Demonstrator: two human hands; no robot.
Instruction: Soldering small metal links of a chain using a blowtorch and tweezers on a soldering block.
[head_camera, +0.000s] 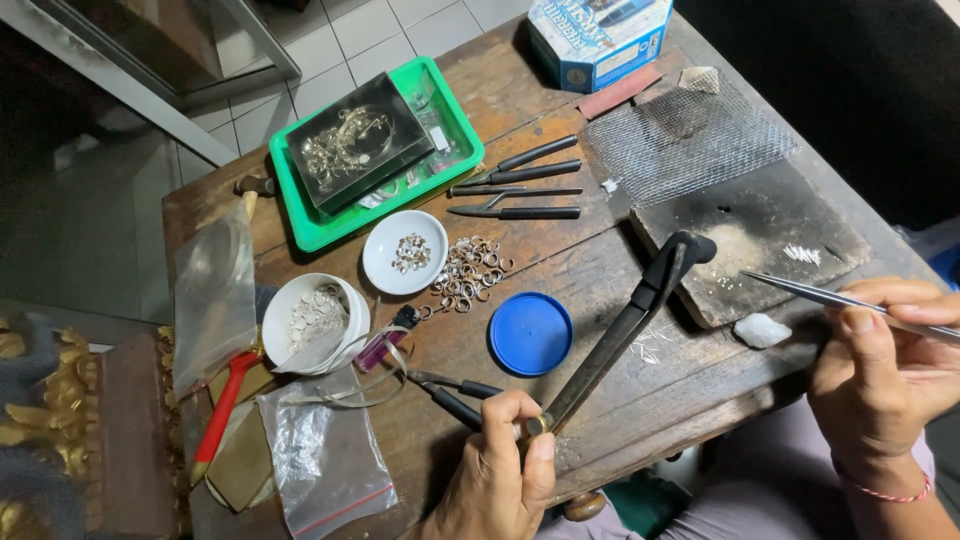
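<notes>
My left hand grips the lower end of a long black torch whose nozzle points up-right at a dark scorched soldering block. In my right hand I pinch slim metal tweezers, their tips reaching left over the block's near edge. Tiny silver bits lie on the block near the tweezer tips. A white lump rests just below the block.
A blue lid, loose silver rings, a white dish, a white cup, a green tray with a black box, pliers, wire mesh, plastic bags and a blue carton crowd the wooden table.
</notes>
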